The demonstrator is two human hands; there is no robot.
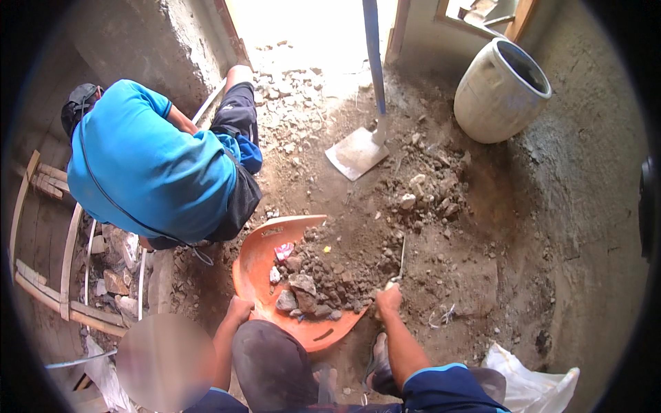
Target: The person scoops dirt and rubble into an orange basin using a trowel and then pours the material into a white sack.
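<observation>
Where rubble point(318, 286) lies, orange pan point(249, 268), slotted

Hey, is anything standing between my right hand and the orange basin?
Nothing visible does. Your right hand is close beside the basin's right edge, and the thin tool in it points ahead, not across the gap.

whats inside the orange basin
The orange basin holds dark soil, stones and a red-and-white scrap. The heap covers the floor beneath it, so whatever lies under there cannot be seen.
</observation>
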